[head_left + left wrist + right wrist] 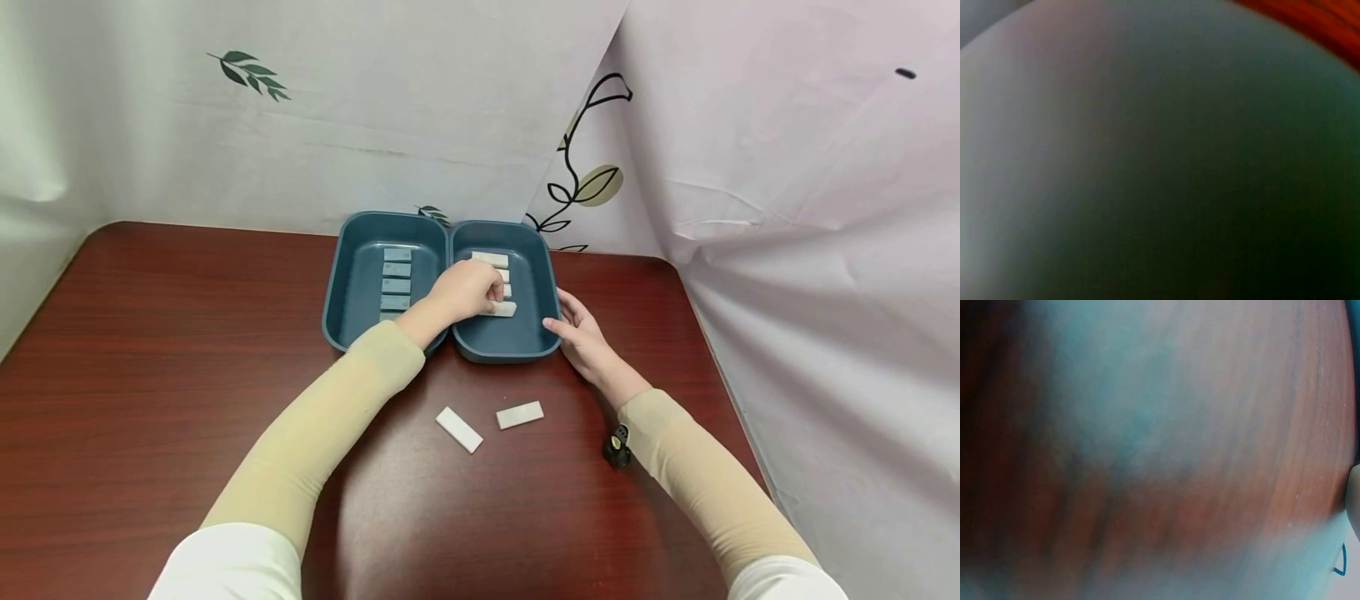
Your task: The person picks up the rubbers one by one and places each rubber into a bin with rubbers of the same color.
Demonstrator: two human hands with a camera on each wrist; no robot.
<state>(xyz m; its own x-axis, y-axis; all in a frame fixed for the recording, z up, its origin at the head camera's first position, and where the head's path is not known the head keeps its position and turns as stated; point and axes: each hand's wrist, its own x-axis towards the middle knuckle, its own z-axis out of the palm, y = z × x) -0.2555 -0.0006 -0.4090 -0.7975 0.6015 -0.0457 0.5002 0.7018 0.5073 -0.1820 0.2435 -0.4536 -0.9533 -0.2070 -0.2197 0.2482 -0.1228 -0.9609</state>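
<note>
Two blue trays stand side by side in the head view. Inside the right tray [531, 283], my left hand [463, 290] pinches a white tile [505, 309] at the near end of a column of white tiles [490, 259]; the hand partly covers them. My right hand [588, 343] grips that tray's right side, thumb over the rim and fingers outside. A column of several blue-grey tiles [396, 286] lies in the left tray [352, 287], its near end hidden by my left forearm. The left wrist view is a dark blur.
Two loose white tiles, one slanted [459, 429] and one nearly level [520, 415], lie on the brown table [187, 375] in front of the right tray. A small black device [617, 446] sits by my right cuff. White printed cloth [360, 117] hangs behind the table.
</note>
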